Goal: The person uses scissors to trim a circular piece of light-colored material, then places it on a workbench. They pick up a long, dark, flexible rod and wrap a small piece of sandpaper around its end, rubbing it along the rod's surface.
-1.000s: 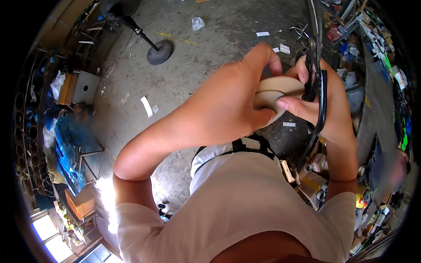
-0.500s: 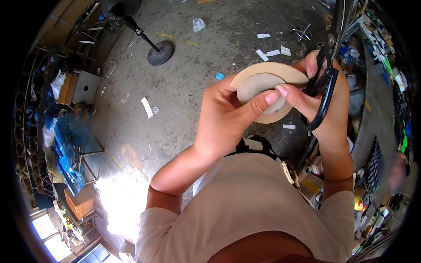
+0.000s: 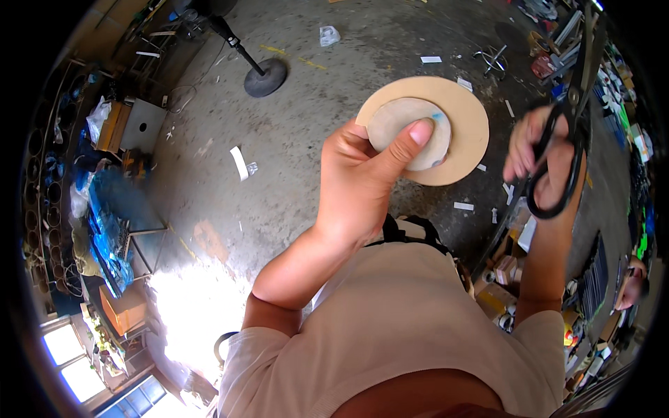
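My left hand [image 3: 359, 171] pinches two stacked discs, its thumb pressed on the upper one. The smaller greyish disc [image 3: 397, 120] has blue marks near its edge and lies off-centre on a larger tan disc [image 3: 463, 125], which looks like leather or card. Off to the right, apart from the discs, my right hand [image 3: 540, 150] holds large black-handled scissors [image 3: 575, 118], with fingers through the handle loops. The scissors' blades point up and away. My right fingers are slightly blurred.
A stand with a round black base [image 3: 265, 78] is on the concrete floor at far left. White paper strips [image 3: 239, 163] and a clear plastic bag [image 3: 329, 36] lie about. Blue plastic sheeting [image 3: 108, 223] is at left. Cluttered boxes [image 3: 496, 298] stand at right, where another person's hand [image 3: 631, 287] shows.
My right hand has let go of the discs and moved right with the scissors. The left hand keeps the discs, now turned to show more of both faces.
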